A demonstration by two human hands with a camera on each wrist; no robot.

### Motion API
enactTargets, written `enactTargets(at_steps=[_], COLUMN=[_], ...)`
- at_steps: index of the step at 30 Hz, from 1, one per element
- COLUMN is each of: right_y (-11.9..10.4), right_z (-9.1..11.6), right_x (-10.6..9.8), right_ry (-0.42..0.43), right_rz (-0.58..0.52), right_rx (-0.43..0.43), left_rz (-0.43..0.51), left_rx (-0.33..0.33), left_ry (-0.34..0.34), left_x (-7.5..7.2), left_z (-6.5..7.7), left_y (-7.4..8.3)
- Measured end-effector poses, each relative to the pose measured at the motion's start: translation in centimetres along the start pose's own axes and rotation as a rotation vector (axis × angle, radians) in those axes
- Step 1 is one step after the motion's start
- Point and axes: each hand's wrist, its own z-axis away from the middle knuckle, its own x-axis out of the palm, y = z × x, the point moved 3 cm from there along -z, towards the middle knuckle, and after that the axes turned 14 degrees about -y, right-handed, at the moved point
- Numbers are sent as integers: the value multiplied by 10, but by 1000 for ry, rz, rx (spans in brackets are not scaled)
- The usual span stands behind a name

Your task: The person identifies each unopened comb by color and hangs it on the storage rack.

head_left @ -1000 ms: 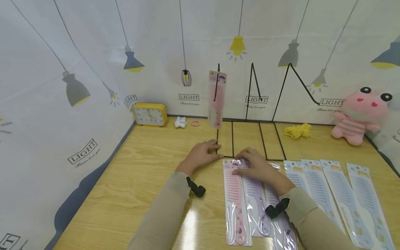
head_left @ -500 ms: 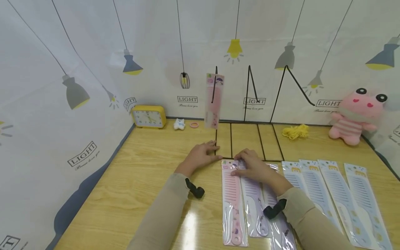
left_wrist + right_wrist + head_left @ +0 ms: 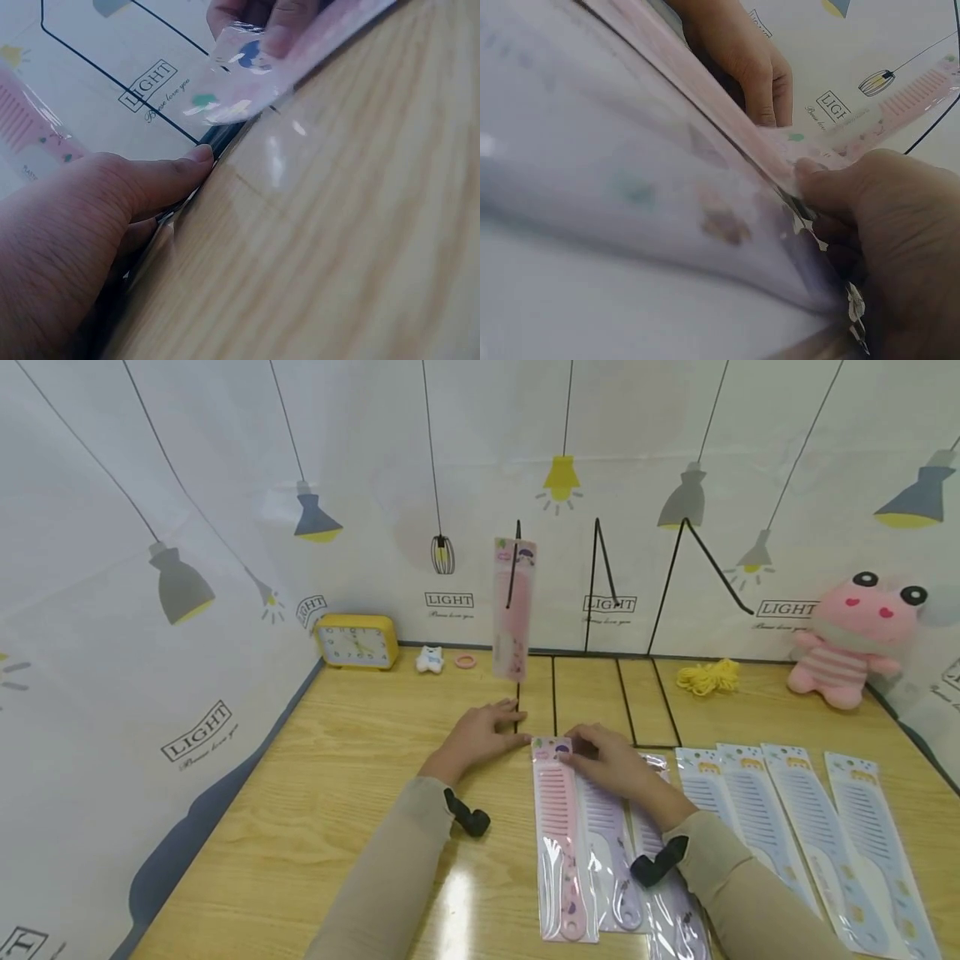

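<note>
Pinching the far end of a packaged pink comb [image 3: 557, 843] between thumb and fingers, my right hand [image 3: 611, 764] has that end tipped up off the table [image 3: 360, 743], just near of the black wire rack [image 3: 554, 697]. My left hand [image 3: 480, 735] lies relaxed at the rack's near left corner, fingers fairly straight across its wire, with no comb in its hold. The pack's badge has lettering too small to read. Just right of it lie two purple comb packs [image 3: 606, 835], then four blue comb packs [image 3: 813, 835], their print equally illegible. Another pink comb pack [image 3: 513, 635] hangs on the rack's left hook. Boxed labels [image 3: 449, 600] on the backdrop read "LIGHT", with a script line ending "love you". At far left, a yellow clock [image 3: 357, 642] shows numerals round its dial.
</note>
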Motion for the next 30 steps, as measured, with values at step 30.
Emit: enactTargets(at_steps=[30], right_y=[8], right_z=[3], right_x=[-7], right_ry=[204], right_rz=[-688], right_rx=[323], left_rz=[2], left_rx=[6], left_ry=[-10], left_x=[1], left_z=[-1], left_y=[-1])
